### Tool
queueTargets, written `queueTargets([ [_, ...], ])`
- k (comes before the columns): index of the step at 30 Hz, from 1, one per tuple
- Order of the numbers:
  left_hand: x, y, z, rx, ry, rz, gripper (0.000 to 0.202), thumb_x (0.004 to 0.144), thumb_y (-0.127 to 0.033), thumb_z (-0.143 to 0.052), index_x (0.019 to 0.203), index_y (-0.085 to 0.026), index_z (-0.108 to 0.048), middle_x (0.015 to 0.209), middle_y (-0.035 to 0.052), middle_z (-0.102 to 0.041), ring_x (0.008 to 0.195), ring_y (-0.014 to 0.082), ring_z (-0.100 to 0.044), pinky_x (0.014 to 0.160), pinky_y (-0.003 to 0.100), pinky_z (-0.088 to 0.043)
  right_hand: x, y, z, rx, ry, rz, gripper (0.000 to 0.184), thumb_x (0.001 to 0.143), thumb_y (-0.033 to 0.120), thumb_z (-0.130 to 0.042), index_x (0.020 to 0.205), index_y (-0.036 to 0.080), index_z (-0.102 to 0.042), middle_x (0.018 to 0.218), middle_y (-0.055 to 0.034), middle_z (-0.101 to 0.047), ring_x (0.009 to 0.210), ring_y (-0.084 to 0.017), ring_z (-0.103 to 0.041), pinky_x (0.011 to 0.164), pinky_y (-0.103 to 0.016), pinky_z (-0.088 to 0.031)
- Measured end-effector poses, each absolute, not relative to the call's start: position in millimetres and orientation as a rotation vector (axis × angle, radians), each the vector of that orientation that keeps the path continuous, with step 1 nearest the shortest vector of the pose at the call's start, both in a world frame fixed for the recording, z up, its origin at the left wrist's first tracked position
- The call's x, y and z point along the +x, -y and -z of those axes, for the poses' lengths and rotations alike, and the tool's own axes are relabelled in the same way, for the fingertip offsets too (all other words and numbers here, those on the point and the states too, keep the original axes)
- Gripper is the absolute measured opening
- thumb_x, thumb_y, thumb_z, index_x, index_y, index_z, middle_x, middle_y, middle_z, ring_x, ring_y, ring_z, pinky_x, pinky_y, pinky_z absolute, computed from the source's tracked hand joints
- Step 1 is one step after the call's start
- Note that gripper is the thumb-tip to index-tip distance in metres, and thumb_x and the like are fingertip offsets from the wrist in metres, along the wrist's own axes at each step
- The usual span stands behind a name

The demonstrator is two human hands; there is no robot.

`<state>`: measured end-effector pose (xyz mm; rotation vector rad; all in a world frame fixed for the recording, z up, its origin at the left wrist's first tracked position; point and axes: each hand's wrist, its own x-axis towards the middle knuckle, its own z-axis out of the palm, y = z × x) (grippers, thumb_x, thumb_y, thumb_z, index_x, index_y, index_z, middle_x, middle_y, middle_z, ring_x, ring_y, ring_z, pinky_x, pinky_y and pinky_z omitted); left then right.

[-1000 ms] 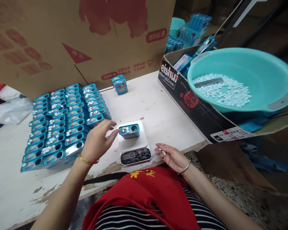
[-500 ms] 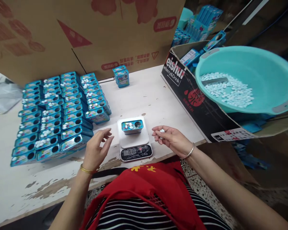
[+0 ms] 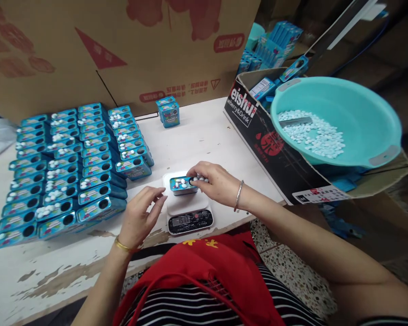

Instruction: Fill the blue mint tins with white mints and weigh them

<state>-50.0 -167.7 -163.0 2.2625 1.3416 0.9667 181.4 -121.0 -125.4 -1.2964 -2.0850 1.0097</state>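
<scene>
A blue candy tin [image 3: 182, 190] sits on the white kitchen scale [image 3: 178, 207], with several white candies on its top and a round hole at its right end. My right hand [image 3: 215, 181] is at that hole, its fingers closed around several small white candies [image 3: 201, 179]. To the left of the scale, my left hand [image 3: 141, 215] hovers with fingers apart and nothing in them. The scale's dark display panel [image 3: 190, 221] faces me. Part of the hole is covered by my right fingertips.
Rows of blue tins [image 3: 95, 170], many topped with white candies, fill the table's left side. Two more tins [image 3: 169, 113] stand by the big cardboard box [image 3: 122, 86]. At right, a turquoise basin [image 3: 367, 108] of white candies, with a flat metal scoop [image 3: 295, 121], rests on a black carton [image 3: 255, 131].
My right hand has moved left with its candies, from beside the scale to the hole of the tin. My left hand has barely moved. The view has shifted slightly.
</scene>
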Motion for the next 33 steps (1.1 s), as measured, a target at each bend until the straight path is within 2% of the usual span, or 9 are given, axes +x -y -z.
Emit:
queueTargets([
  [4,-53.4,169.8,167.7,2.251,-1.343,-0.969,0.014,0.09,-0.022,-0.055,0.101,-0.018,-0.062,0.082,0.0039,-0.064,0.075,0.013,-0.058,0.069,0.026,-0.048,180.1,123.0,120.9,-1.246,2.004,-1.038,0.015,0.079,0.006,-0.059,0.087,0.016,-0.066,0.092,-0.0048,-0.062,0.087,-0.016,-0.056,0.08,-0.031,-0.044],
  [8,-56.0,170.0,166.8,2.226,-1.395,-0.988,0.013,0.09,-0.023,-0.055,0.098,-0.018,-0.063,0.083,0.0045,-0.066,0.073,0.0129,-0.058,0.066,0.026,-0.047,189.5,122.8,122.0,-1.184,1.492,-1.382,0.007,0.084,0.02,-0.062,0.089,0.017,-0.066,0.083,-0.001,-0.062,0.065,-0.009,-0.051,0.059,-0.023,-0.042],
  [12,-61.7,170.2,165.8,2.177,-1.49,-1.008,0.014,0.09,-0.025,-0.054,0.095,-0.017,-0.065,0.081,0.0045,-0.067,0.068,0.0124,-0.056,0.063,0.026,-0.046,217.1,125.8,141.9,-1.175,0.796,-1.655,0.017,0.081,0.033,-0.069,0.085,0.016,-0.065,0.074,0.0006,-0.061,0.054,-0.005,-0.047,0.045,-0.017,-0.034],
  [17,-65.8,169.5,169.3,2.17,-1.513,-0.992,0.015,0.09,-0.024,-0.055,0.099,-0.017,-0.065,0.083,0.0045,-0.066,0.066,0.0113,-0.053,0.063,0.026,-0.045,249.1,145.9,183.7,-1.292,0.318,-1.64,0.014,0.072,0.006,-0.071,0.081,0.014,-0.065,0.077,-0.0038,-0.065,0.069,-0.009,-0.062,0.057,-0.014,-0.051],
  [19,-63.9,168.2,170.2,2.18,-1.509,-0.999,0.016,0.09,-0.024,-0.055,0.101,-0.017,-0.064,0.083,0.0041,-0.066,0.067,0.0116,-0.054,0.064,0.026,-0.045,253.0,156.0,195.0,-1.33,0.236,-1.607,0.019,0.069,-0.003,-0.066,0.079,0.014,-0.064,0.079,-0.0059,-0.067,0.077,-0.011,-0.066,0.064,-0.015,-0.054],
  [22,-59.0,165.2,170.1,2.213,-1.49,-1.036,0.018,0.09,-0.023,-0.055,0.105,-0.018,-0.063,0.082,0.0035,-0.065,0.073,0.0136,-0.057,0.065,0.027,-0.046,251.0,167.1,202.0,-1.34,0.199,-1.6,0.013,0.073,0.001,-0.066,0.076,0.014,-0.063,0.078,-0.0068,-0.068,0.083,-0.014,-0.069,0.07,-0.017,-0.056],
  [24,-55.7,162.8,169.5,2.262,-1.478,-1.06,0.02,0.089,-0.023,-0.057,0.108,-0.019,-0.062,0.087,0.0047,-0.064,0.08,0.0156,-0.059,0.069,0.028,-0.047,247.1,170.7,202.2,-1.328,0.219,-1.617,0.007,0.075,0.011,-0.071,0.076,0.013,-0.064,0.073,-0.0047,-0.066,0.074,-0.011,-0.068,0.065,-0.015,-0.055],
  [27,-51.6,158.9,167.4,2.394,-1.48,-1.038,0.024,0.088,-0.025,-0.058,0.111,-0.021,-0.062,0.097,0.007,-0.063,0.09,0.0189,-0.058,0.078,0.033,-0.047,240.4,172.0,200.1,-1.305,0.293,-1.658,0.018,0.071,0.023,-0.079,0.076,0.013,-0.066,0.069,-0.0015,-0.064,0.062,-0.007,-0.063,0.055,-0.013,-0.051],
  [33,-43.2,147.4,156.9,2.612,-1.387,-0.786,0.029,0.091,-0.031,-0.055,0.119,-0.025,-0.058,0.106,0.0077,-0.061,0.096,0.0212,-0.055,0.081,0.036,-0.04,219.0,170.6,189.3,-1.228,0.541,-1.735,0.029,0.065,0.031,-0.082,0.083,0.014,-0.067,0.07,0.0003,-0.062,0.056,-0.006,-0.056,0.046,-0.016,-0.041],
])
